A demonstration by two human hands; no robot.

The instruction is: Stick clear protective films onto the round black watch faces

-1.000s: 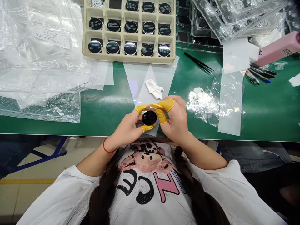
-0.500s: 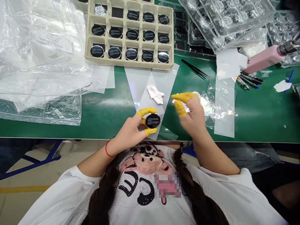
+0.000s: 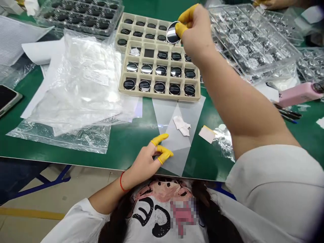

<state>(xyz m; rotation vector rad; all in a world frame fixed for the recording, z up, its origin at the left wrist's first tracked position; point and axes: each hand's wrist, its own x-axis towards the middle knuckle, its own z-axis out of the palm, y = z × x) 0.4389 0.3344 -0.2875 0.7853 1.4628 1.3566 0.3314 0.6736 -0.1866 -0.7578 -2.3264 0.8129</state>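
My right hand (image 3: 194,28), with yellow finger cots on its fingertips, pinches a round black watch case (image 3: 172,33) with a shiny rim. It is held above the cream compartment trays, at the back. Similar watch cases sit in the compartments of the near cream tray (image 3: 162,97); a white-faced one (image 3: 134,51) lies in its far left corner. My left hand (image 3: 149,156) rests low near the table's front edge, its yellow-tipped fingers apart and holding nothing. Beside it lies a translucent sheet (image 3: 174,162), with a crumpled white cloth (image 3: 181,125) further up.
Plastic bags and papers (image 3: 86,87) cover the left of the green table (image 3: 121,135). Clear blister trays (image 3: 253,40) are stacked at the back right, near a pink bottle (image 3: 300,94). A small pale pad (image 3: 207,134) lies right of the sheet. Another person's hand (image 3: 273,3) shows top right.
My right hand has moved from the front up over the trays and now has a watch case. My left hand no longer holds one. The pale pad lies on the table. The view has shifted.
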